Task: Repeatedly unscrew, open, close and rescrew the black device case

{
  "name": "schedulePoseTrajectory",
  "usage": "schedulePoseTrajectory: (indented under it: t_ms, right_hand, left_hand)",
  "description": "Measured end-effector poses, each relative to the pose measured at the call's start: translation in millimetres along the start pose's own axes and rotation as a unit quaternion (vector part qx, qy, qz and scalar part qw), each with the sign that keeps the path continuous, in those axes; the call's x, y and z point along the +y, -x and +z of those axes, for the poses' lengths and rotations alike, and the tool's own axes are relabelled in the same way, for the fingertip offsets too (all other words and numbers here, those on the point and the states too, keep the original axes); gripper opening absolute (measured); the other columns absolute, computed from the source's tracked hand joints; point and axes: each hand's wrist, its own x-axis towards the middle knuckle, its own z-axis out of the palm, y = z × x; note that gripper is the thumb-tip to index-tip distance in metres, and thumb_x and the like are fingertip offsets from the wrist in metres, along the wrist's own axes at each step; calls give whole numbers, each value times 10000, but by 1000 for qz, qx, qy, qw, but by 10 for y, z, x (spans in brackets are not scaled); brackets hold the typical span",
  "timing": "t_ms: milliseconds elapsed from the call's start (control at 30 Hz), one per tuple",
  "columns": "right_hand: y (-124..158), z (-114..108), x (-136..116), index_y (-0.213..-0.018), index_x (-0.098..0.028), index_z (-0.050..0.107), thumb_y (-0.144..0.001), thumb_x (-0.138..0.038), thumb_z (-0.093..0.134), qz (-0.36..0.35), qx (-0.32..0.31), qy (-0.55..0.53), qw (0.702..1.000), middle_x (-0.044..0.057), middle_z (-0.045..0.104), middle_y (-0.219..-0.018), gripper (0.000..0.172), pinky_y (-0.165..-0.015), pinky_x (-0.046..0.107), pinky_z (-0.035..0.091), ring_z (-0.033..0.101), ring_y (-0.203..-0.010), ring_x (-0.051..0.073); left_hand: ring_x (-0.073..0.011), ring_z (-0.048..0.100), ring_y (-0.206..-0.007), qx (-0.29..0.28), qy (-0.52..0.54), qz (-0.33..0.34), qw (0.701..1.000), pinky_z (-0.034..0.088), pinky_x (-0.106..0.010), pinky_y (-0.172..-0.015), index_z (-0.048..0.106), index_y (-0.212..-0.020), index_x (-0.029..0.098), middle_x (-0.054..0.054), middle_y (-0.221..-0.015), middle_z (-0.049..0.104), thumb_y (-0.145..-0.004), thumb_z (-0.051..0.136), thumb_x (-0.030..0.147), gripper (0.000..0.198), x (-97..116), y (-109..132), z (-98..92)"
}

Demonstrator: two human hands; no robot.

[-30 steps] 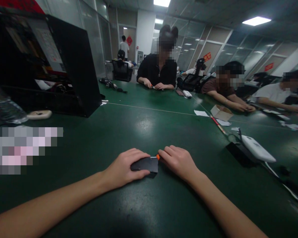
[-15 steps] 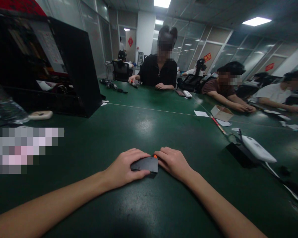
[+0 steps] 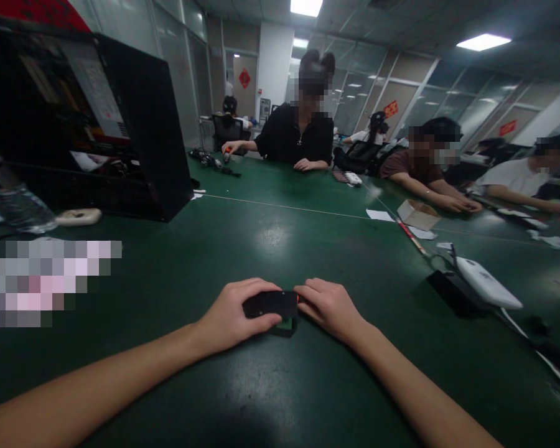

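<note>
A small flat black box (image 3: 270,305) lies on the green table (image 3: 270,386) in front of me. Its lid is tilted up at the near edge, and a strip of green shows underneath. My left hand (image 3: 231,317) is closed around the box's left end, thumb on the near edge. My right hand (image 3: 329,308) is closed at the box's right end around a small tool with an orange part (image 3: 298,299), of which only a speck shows between the fingers.
A large black open case (image 3: 98,124) stands at the left with a pale oval object (image 3: 78,216) beside it. A white device on a black base (image 3: 483,283), a cardboard box (image 3: 417,213) and papers lie at the right. Several people sit across the table.
My right hand slid left against the box, hiding the orange tool. The box's lid has lifted at the near edge. The person opposite reached an arm out to the left.
</note>
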Motion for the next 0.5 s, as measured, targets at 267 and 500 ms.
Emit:
schedulePoseTrajectory:
  t_ms: [267, 500]
  right_hand:
    - [-2, -27, 15, -1033, -189, 657, -1029, -397, 517, 73, -4, -68, 995, 45, 700, -870, 251, -660, 234, 455, 643, -729, 144]
    - [-33, -28, 32, -1139, -178, 616, -1015, -300, 534, 145, 25, -99, 984, 80, 694, -1020, 192, -821, 303, 541, 673, -905, 181]
  left_hand:
    - [-164, 601, -737, 151, 315, -178, 920, 484, -272, -707, 756, -1010, 107, -59, -829, 689, -897, 660, 590, 505, -175, -130, -16]
    - [-78, 501, -590, 169, 545, -236, 787, 431, -190, -587, 686, -1167, 78, -36, -809, 624, -1022, 523, 516, 490, -225, -236, -66]
